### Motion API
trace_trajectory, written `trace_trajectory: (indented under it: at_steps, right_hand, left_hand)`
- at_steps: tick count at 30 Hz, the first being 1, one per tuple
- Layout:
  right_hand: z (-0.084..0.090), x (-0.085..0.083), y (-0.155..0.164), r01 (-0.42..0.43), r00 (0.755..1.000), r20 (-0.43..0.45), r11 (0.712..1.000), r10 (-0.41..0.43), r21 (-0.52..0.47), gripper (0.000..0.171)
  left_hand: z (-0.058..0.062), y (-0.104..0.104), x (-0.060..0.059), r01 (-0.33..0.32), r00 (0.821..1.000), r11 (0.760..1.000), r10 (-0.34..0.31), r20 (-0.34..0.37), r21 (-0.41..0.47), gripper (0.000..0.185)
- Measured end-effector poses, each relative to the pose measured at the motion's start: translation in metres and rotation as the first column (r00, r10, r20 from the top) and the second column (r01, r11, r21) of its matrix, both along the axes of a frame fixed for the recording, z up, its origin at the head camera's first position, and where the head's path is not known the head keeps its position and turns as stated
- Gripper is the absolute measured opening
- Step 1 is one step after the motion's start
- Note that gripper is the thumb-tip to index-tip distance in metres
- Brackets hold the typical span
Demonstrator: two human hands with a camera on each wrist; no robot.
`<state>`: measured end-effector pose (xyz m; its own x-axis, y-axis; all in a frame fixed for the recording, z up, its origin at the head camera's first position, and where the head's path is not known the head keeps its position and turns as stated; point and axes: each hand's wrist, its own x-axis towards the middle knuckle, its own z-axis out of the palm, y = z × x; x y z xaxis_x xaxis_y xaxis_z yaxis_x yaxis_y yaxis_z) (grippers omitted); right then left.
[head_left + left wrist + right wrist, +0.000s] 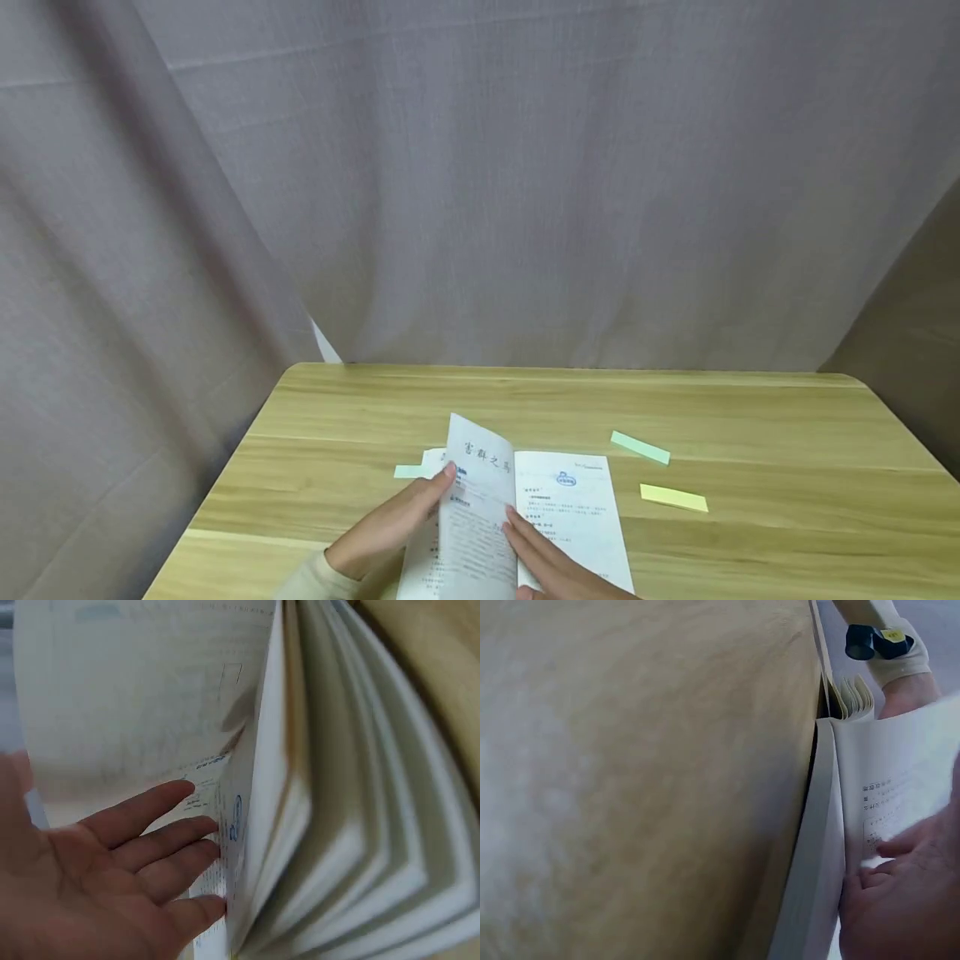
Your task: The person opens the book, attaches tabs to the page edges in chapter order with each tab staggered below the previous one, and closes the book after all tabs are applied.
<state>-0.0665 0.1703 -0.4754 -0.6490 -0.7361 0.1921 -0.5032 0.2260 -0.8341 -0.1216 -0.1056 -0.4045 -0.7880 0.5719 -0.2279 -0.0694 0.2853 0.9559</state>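
Observation:
An open book (pixel 577 508) with printed pages lies near the front edge of a wooden table (pixel 750 417). My left hand (pixel 397 525) props up a raised sheaf of pages from the left. In the left wrist view its fingers (pixel 150 847) lie straight against the fanned pages (pixel 337 825). My right hand (pixel 543 562) rests flat on the right-hand page beside the spine. The right wrist view shows its fingers (pixel 900 900) pressing on the printed page (pixel 885 765).
A green sticky strip (pixel 640 447) and a yellow one (pixel 673 497) lie right of the book. A pale green strip (pixel 411 472) pokes out at the book's left. Grey curtains (pixel 525 208) hang behind and beside the table.

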Motion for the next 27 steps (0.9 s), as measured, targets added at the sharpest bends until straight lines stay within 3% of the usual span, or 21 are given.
trace_trajectory:
  at_steps: [2,4,9,12,15,18,21,24,25,26,27]
  right_hand:
    - [-0.006,-0.001,0.000,0.006,0.984,-0.179,1.000,-0.003,0.016,0.066]
    - [-0.008,-0.001,0.001,0.010,0.961,-0.276,1.000,-0.005,0.015,0.069]
    - [-0.009,-0.002,0.004,-0.013,0.965,-0.262,1.000,0.016,0.016,0.078]
    - [-0.011,-0.001,0.005,-0.024,0.957,-0.289,1.000,0.027,0.014,0.079]
    - [-0.015,-0.001,0.006,-0.042,0.943,-0.330,0.999,0.046,0.019,0.074]
    - [-0.016,-0.001,0.007,-0.053,0.937,-0.343,0.998,0.062,0.036,0.072]
    - [-0.014,-0.003,0.008,-0.059,0.940,-0.332,0.996,0.077,0.063,0.072]
    - [-0.012,-0.008,0.008,-0.071,0.925,-0.366,0.993,0.102,0.097,0.073]
    - [-0.011,-0.009,0.008,-0.079,0.923,-0.367,0.992,0.112,0.103,0.073]
    - [-0.011,-0.011,0.009,-0.091,0.925,-0.360,0.990,0.124,0.109,0.073]
    - [-0.011,-0.012,0.010,-0.105,0.927,-0.348,0.988,0.139,0.113,0.073]
  left_hand:
    - [-0.002,-0.003,0.002,-0.019,1.000,1.000,0.019,0.002,0.019,0.054]
    - [-0.002,-0.007,0.002,-0.046,0.999,0.999,0.046,-0.027,0.006,0.039]
    - [0.000,-0.016,-0.002,-0.155,0.982,0.981,0.141,-0.123,-0.114,0.027]
    - [-0.001,-0.019,-0.003,-0.170,0.978,0.968,0.142,-0.155,-0.184,0.028]
    - [-0.003,-0.020,-0.002,-0.192,0.958,0.941,0.119,-0.261,-0.279,0.026]
    - [-0.005,-0.017,0.000,-0.259,0.910,0.870,0.074,-0.408,-0.419,0.032]
    - [-0.004,-0.010,0.001,-0.361,0.846,0.749,0.013,-0.532,-0.555,0.040]
    - [0.000,-0.001,0.001,-0.434,0.796,0.626,-0.070,-0.602,-0.648,0.043]
    - [0.002,0.002,0.001,-0.434,0.792,0.605,-0.097,-0.602,-0.668,0.043]
    - [0.003,0.005,0.001,-0.427,0.783,0.600,-0.128,-0.608,-0.676,0.042]
    - [0.004,0.008,0.000,-0.402,0.780,0.611,-0.162,-0.605,-0.682,0.041]
